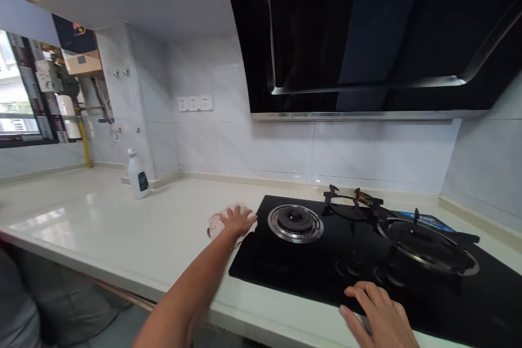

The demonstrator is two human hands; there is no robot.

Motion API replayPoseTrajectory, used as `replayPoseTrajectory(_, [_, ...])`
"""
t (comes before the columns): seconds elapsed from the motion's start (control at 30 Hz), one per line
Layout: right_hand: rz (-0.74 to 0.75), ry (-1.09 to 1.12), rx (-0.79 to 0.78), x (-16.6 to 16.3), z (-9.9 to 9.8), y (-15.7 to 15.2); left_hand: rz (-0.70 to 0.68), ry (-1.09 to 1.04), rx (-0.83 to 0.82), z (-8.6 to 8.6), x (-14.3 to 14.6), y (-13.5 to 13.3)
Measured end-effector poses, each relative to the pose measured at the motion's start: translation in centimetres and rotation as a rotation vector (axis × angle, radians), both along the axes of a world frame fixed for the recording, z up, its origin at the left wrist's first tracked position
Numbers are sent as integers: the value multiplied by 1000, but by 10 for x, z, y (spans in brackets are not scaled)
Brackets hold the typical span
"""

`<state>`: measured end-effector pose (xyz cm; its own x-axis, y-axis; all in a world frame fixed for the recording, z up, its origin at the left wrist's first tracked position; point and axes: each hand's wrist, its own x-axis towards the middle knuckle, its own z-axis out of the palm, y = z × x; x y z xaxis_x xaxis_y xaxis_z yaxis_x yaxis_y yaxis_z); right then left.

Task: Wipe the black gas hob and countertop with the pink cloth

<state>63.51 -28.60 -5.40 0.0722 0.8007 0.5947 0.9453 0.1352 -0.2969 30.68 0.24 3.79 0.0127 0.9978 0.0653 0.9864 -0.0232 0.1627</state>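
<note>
My left hand (237, 223) holds a pale, crumpled cloth (216, 224) down against the counter with its fingers over the top. The cloth lies right beside the left edge of the black glass gas stove (261, 261). My right hand (381, 312) is at the stove's front edge, near the control knobs, with thumb and fingers apart and nothing in it. On the stove, the left burner (296, 223) has no grate over it. One black pan support (346, 209) sits loose behind the middle; another black grate (432, 244) is over the right burner.
A white bottle (138, 176) with a dark label stands on the cream counter (101, 228) near the wall corner. A black range hood (367, 38) hangs low above the stove. At lower left, a person's grey-clad legs (61, 299) show beside the counter.
</note>
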Motion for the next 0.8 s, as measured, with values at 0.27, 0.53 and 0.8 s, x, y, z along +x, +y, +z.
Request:
replayPoseTrajectory(0.27, [13,-22,-97,7,5,2,-31,1,66,-3,-4,-22])
replayPoseTrajectory(0.53, [-109,-63,-88,7,0,-5,-129,54,159,-15,-49,-124])
replayPoseTrajectory(0.8, [-90,-22,-172,14,-7,1,-263,64,173,-24,-127,-173])
